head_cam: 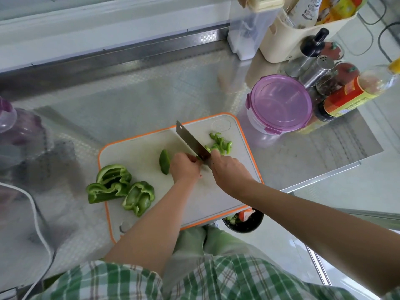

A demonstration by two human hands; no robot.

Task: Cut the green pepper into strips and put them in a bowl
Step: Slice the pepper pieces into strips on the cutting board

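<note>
Nearest the camera is a green plaid shirt (216, 278), with both bare forearms reaching out from it over the worktop (140, 109). Just past the shirt, a dark round container (244, 223) peeks out from under the near edge of the cutting board (207, 198) (green, red and white scraps lie inside it). The board is white with an orange rim and sits at an angle.

On its near left corner lie two large green pepper pieces (121, 187), hollow side up. They touch each other, and the left one hangs over the rim onto the worktop.

Toward the middle of the board, the left grip (185, 167) presses down on a pepper wedge (164, 162), fingers curled over it, with the wedge's uncut end sticking out on the left. Right beside it, the right grip (229, 169) is closed around the handle of a cleaver (190, 140). The blade slants away to the upper left, its edge down at the left fingertips.

Just beyond the right grip, a small heap of cut pepper strips (220, 144) rests on the far right of the board.

Farther off on the right stand a purple-lidded tub (279, 102), some sauce bottles (350, 96) and a cream caddy (287, 40).
</note>
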